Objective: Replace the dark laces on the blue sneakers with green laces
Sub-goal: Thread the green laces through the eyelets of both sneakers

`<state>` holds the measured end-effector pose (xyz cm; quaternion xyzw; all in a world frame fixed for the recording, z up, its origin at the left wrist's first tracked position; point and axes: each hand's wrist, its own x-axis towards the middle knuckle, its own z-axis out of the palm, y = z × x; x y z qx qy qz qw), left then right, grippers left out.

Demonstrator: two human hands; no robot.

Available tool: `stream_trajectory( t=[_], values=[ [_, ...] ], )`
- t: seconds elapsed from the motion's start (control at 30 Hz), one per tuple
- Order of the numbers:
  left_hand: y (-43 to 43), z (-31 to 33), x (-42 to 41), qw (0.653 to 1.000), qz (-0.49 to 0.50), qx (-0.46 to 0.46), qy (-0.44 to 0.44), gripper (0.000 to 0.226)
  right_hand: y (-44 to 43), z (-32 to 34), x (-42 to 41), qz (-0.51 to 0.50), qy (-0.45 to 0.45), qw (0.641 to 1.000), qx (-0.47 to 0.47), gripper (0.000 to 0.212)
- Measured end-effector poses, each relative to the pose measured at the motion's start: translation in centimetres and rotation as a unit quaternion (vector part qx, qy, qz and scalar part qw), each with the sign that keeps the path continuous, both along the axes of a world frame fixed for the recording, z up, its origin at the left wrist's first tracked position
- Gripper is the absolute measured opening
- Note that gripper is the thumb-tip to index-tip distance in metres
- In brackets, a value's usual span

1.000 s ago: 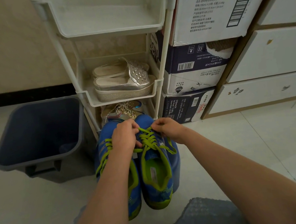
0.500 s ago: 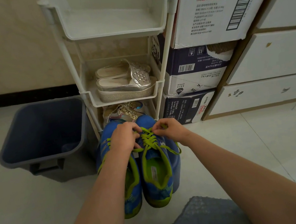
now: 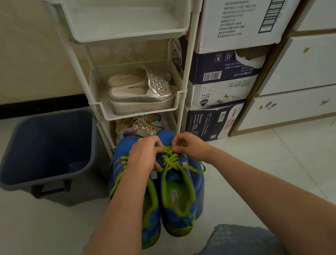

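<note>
Pale floor tiles (image 3: 300, 173) carry the blue sneakers (image 3: 179, 208) side by side, toes against a white shoe rack (image 3: 180, 101), with a dark bin (image 3: 17, 178) to the left. Over the right sneaker's far eyelets, the left hand (image 3: 143, 155) and right hand (image 3: 191, 145) each pinch the green lace (image 3: 170, 159) with curled fingers.

a home storage corner: white shoe rack (image 3: 127, 35) holding sandals (image 3: 142, 94), stacked cartons (image 3: 221, 80), tiled floor (image 3: 277, 165).

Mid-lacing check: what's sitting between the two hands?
In the head view, the first crossings of the green lace on the blue sneaker lie between the left hand and the right hand.
</note>
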<state>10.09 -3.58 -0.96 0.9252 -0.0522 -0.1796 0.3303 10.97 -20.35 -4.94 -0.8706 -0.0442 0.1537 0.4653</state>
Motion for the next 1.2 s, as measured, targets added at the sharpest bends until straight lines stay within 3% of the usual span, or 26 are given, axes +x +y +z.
stream_trajectory(
  t=[0.27, 0.43, 0.63, 0.73, 0.87, 1.2],
  values=[
    [-0.4, 0.0, 0.1, 0.999, -0.006, 0.033, -0.006, 0.011, 0.8, 0.5, 0.0, -0.013, 0.039, 0.999, 0.035, 0.021],
    [-0.4, -0.1, 0.2, 0.999, -0.007, 0.046, -0.018, 0.011, 1.3, 0.8, 0.1, -0.036, 0.028, 0.998, 0.044, 0.004],
    [-0.8, -0.2, 0.4, 0.995, -0.034, 0.088, -0.035, 0.024, 0.9, 1.0, -0.1, -0.024, 0.023, 0.999, 0.041, 0.007],
    [-0.5, -0.5, 0.6, 0.998, -0.024, 0.055, -0.012, 0.011, 0.6, 1.6, 0.2, -0.06, 0.012, 0.995, 0.079, 0.005],
    [0.6, -0.7, 0.2, 1.0, 0.004, 0.003, 0.002, 0.02, -0.6, 0.8, 0.0, -0.074, 0.019, 0.996, 0.043, 0.012],
    [0.1, -0.7, 0.3, 1.0, -0.011, 0.024, -0.005, 0.013, -1.5, 0.4, -0.9, -0.035, 0.054, 0.995, 0.071, 0.019]
  ],
)
